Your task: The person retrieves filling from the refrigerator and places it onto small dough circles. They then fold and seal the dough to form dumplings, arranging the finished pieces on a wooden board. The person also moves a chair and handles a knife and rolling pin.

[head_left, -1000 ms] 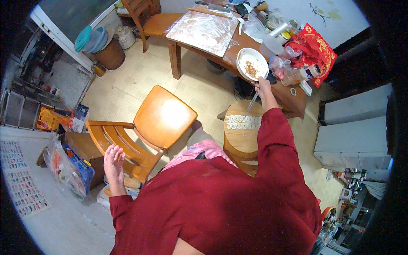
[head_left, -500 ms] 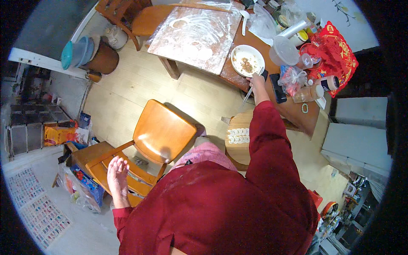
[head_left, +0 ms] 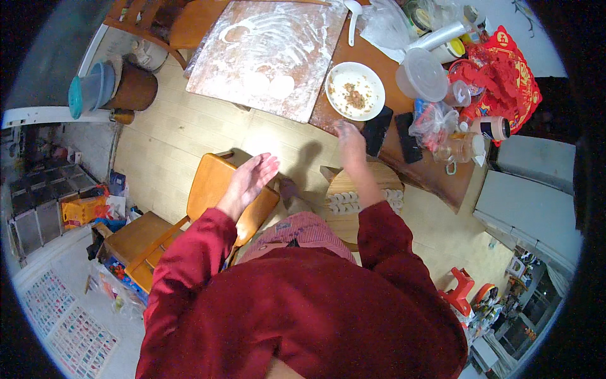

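My left hand [head_left: 254,177] is raised over the wooden chair seat, fingers stretched out and nothing in it. My right hand [head_left: 348,144] is at the table's near edge, just below a white bowl [head_left: 372,78] with brown crumbly filling in its bottom. Its fingers look loosely apart, somewhat blurred, and no utensil shows in them. Under my right forearm, rows of white dumplings [head_left: 344,202] sit on a round wooden board [head_left: 355,172], partly hidden by the arm. A flour-dusted board [head_left: 252,60] carries pale round wrappers [head_left: 282,85] near its front edge.
Two black phones [head_left: 408,140] lie right of the bowl, before plastic tubs [head_left: 421,74], jars [head_left: 494,128] and a red bag [head_left: 514,82]. A white spoon [head_left: 352,28] rests behind the bowl. An orange wooden chair [head_left: 211,183] stands at my left; buckets [head_left: 101,88] stand at the far left.
My left hand has come forward and to the right, over the chair. My right hand has drawn back from the bowl, and the thin utensil it held no longer shows.
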Available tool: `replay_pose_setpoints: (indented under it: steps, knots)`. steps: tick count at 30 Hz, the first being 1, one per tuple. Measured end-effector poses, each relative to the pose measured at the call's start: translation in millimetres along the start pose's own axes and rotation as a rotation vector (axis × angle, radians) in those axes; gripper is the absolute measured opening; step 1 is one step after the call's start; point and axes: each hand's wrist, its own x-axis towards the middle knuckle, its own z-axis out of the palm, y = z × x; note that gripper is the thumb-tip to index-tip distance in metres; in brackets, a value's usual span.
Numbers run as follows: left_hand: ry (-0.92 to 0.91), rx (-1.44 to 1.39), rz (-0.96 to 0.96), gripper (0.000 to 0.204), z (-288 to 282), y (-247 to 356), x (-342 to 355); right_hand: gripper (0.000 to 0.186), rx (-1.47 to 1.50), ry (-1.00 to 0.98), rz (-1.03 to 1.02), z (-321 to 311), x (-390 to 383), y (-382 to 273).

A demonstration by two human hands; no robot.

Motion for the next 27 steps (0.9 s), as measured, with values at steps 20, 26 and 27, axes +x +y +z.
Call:
replay_pose_setpoints:
  steps: [20,26,27]
  knots:
    - [-0.018,-0.044,-0.141,0.029,31,-51,180,0.026,-0.114,-0.182,0.007,76,-36,-38]
    - [0.080,-0.024,-0.145,0.029,37,-42,149,0.027,-0.058,0.094,-0.059,10,-34,-57]
    - [0.167,-0.052,-0.164,0.029,43,-40,136,0.029,0.083,0.151,-0.040,-6,-33,-61]
